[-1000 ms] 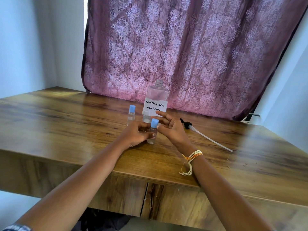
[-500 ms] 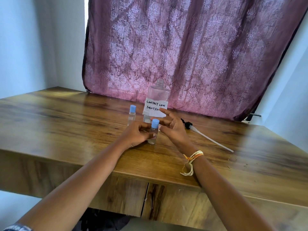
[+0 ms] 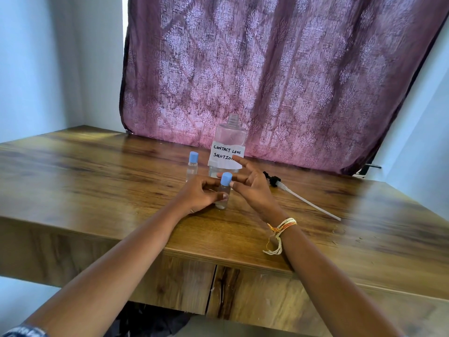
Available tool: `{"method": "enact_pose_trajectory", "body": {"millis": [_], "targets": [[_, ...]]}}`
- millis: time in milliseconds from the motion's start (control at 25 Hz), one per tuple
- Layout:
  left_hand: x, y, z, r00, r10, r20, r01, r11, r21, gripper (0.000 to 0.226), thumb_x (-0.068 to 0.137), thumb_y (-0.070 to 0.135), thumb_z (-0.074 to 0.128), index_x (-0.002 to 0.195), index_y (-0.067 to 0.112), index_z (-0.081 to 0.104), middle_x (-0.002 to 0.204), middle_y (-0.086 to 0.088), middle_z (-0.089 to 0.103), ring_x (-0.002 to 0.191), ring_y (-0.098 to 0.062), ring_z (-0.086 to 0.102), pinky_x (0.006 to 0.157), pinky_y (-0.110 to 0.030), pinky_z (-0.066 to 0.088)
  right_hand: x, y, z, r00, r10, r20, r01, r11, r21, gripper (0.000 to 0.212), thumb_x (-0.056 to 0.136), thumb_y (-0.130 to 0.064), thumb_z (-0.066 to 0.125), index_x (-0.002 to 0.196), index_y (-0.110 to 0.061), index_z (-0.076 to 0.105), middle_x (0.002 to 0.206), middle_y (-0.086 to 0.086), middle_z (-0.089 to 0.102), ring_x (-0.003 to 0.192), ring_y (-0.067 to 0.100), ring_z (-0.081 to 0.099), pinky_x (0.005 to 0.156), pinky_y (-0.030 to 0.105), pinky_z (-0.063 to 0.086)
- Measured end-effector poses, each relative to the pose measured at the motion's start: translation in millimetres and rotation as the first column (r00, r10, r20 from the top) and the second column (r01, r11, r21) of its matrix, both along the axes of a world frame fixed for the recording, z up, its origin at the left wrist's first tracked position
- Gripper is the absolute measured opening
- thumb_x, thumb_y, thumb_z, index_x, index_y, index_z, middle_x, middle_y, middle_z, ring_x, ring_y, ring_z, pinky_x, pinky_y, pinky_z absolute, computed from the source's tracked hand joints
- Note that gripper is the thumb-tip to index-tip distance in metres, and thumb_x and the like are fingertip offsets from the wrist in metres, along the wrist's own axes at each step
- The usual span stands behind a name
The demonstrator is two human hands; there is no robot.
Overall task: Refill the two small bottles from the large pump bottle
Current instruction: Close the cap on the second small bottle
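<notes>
We see the left hand (image 3: 199, 194) wrapped round the near small bottle (image 3: 223, 195), thumb across its clear body and fingers curled behind, holding it upright on the worktop (image 3: 97, 181) a little back from the front edge. The right hand (image 3: 252, 188) is at the bottle's blue cap (image 3: 226, 178): thumb tip and a fingertip meet the cap's right side in a light pinch, while the other fingers fan out straight toward the back edge. A bundle of threads (image 3: 279, 229) is tied round the right wrist. The second small bottle (image 3: 192, 166), also blue-capped, stands just behind and left. The large bottle (image 3: 229, 142), uncapped, with a handwritten "CONTACT LENS SOLUTION" label, stands near the back edge before the curtain (image 3: 267, 69). Its pump (image 3: 298, 194) lies flat to the right, tube pointing toward the right edge.
</notes>
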State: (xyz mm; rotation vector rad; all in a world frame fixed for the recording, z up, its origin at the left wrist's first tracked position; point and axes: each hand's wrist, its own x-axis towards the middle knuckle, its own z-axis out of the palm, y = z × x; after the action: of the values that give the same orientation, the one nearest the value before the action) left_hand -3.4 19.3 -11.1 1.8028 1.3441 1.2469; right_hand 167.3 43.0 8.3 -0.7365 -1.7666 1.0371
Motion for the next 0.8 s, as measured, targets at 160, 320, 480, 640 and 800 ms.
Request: {"method": "enact_pose_trajectory", "body": {"millis": [160,320,480,640,800], "targets": [[0.0,0.5,-0.3,1.0,-0.009,0.01,0.009,1.0,0.006,0.031,0.077,0.017,0.079,0.107,0.019,0.074,0.101,0.002,0.076,0.095,-0.009,0.07,0.088,-0.023,0.051,-1.9,-3.0,1.0,0.997,-0.074,-0.007,0.074,0.997,0.007,0.053,0.084,0.009,0.065,0.133,-0.006,0.05,0.091,0.008,0.072,0.087,0.011,0.069,0.088,0.031,0.055],[-0.9,0.0,-0.4,1.0,-0.021,0.011,0.021,1.0,0.008,0.028,0.078,0.018,0.078,0.106,0.021,0.074,0.1,0.004,0.076,0.094,-0.007,0.069,0.09,-0.027,0.052,-2.7,-0.5,0.2,0.999,-0.052,0.008,0.053,0.999,-0.012,0.057,0.083,0.002,0.07,0.135,-0.009,0.049,0.102,0.011,0.072,0.099,0.016,0.068,0.095,0.034,0.053],[-0.3,-0.3,-0.6,1.0,-0.014,0.015,0.014,1.0,0.0,0.028,0.079,0.017,0.077,0.106,0.021,0.074,0.1,0.003,0.076,0.095,-0.008,0.069,0.095,-0.031,0.051,-2.2,1.0,0.9,0.999,0.035,0.017,-0.035,0.999,-0.034,0.046,0.088,0.006,0.061,0.133,-0.002,0.051,0.118,0.02,0.067,0.107,0.016,0.067,0.091,0.027,0.054],[0.0,3.6,-3.7,0.999,-0.027,0.036,0.027,1.0,-0.002,0.026,0.078,0.013,0.077,0.103,0.021,0.074,0.101,-0.001,0.076,0.096,-0.01,0.071,0.097,-0.039,0.052,-5.4,1.9,0.8,0.998,-0.061,-0.001,0.061,0.998,-0.008,0.035,0.082,0.009,0.067,0.117,0.002,0.063,0.111,0.02,0.069,0.088,0.002,0.07,0.08,0.017,0.054],[-0.3,5.0,-5.0,0.999,-0.027,0.035,0.027,1.0,0.0,0.026,0.078,0.014,0.077,0.093,0.035,0.073,0.099,0.002,0.076,0.096,-0.01,0.071,0.098,-0.042,0.052,-6.7,1.4,-0.5,0.992,-0.114,-0.052,0.112,0.993,-0.049,0.033,0.078,0.005,0.073,0.11,0.0,0.068,0.109,0.019,0.071,0.088,0.007,0.071,0.081,0.019,0.056]]}}
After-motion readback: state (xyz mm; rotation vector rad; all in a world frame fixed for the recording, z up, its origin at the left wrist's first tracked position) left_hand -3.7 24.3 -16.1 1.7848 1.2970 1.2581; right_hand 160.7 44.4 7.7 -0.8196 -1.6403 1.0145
